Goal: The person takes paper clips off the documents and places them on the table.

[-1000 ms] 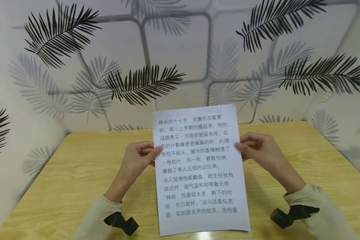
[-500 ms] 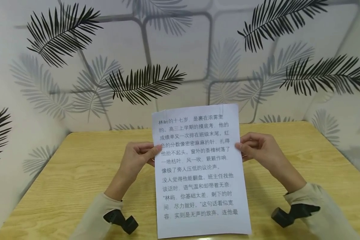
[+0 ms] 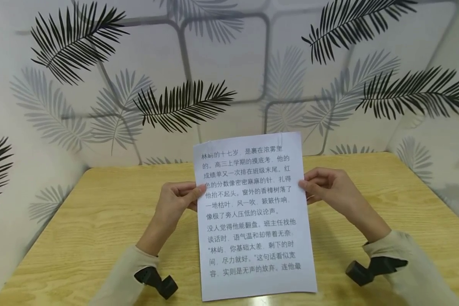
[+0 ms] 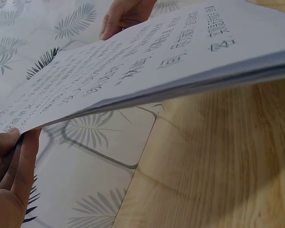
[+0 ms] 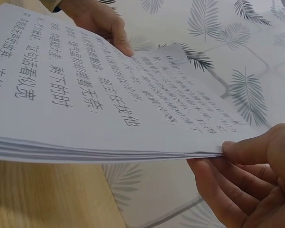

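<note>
a stack of paper (image 3: 254, 219) printed with lines of characters is held up between two hands, its face towards the head camera. the left hand (image 3: 176, 202) pinches the stack's left edge and the right hand (image 3: 330, 189) pinches the right edge, both above mid-height and nearly level with each other. each thumb presses on the printed face just inside the edge, with the other fingers bent behind the sheets. the wrist views show several layers along the side edges, lying close together.

the top edge slants a little, its right corner higher than its left. the top part of the stack overlaps the leaf-patterned wall (image 3: 229, 51) behind. the bottom edge sits near the lower border of the head view, and both wrist views show space between the stack's underside and the wooden table (image 3: 111, 204). the tabletop spreads out to both sides of the stack, beyond each hand, and ends at the wall.
</note>
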Demonstrator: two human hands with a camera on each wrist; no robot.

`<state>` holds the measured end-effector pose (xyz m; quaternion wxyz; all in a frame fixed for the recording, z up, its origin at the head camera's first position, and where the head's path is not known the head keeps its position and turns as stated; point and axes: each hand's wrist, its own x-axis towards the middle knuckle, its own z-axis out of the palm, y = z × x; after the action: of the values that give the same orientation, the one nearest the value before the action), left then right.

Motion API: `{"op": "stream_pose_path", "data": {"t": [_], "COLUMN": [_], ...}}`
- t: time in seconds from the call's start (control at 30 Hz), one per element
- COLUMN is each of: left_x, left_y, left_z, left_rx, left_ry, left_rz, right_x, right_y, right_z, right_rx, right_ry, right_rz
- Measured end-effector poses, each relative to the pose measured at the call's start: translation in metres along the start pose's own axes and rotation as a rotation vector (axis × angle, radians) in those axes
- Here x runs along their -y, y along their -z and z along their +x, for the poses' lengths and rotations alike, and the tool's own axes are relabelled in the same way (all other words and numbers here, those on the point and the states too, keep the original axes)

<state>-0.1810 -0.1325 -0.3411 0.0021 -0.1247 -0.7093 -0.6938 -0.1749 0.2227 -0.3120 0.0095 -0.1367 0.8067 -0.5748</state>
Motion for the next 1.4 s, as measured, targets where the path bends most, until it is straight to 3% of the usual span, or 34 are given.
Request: {"op": "stream_pose_path", "data": {"t": [0.3,0.53,0.7,1.03,1.4], "left_x": [0.002,0.0,-0.001,-0.003,-0.004], "left_y": [-0.005,-0.006,-0.006,-0.005,-0.009], "left_z": [0.002,0.0,-0.001,-0.001,-0.004], "left_rx": [-0.022,-0.066,-0.058,-0.059,-0.067], "left_ry": [0.033,0.057,0.041,0.019,0.017], "left_rz": [0.009,0.037,0.039,0.029,0.026], "right_x": [0.008,0.023,0.043,0.064,0.07], "right_y": [0.021,0.02,0.017,0.007,0.0], "right_z": [0.001,0.012,0.026,0.055,0.07], "right_rx": [-0.103,-0.238,-0.291,-0.297,-0.208], "right_ry": [0.175,0.247,0.307,0.3,0.216], "right_rz": [-0.115,-0.358,-0.415,-0.452,-0.43]}}
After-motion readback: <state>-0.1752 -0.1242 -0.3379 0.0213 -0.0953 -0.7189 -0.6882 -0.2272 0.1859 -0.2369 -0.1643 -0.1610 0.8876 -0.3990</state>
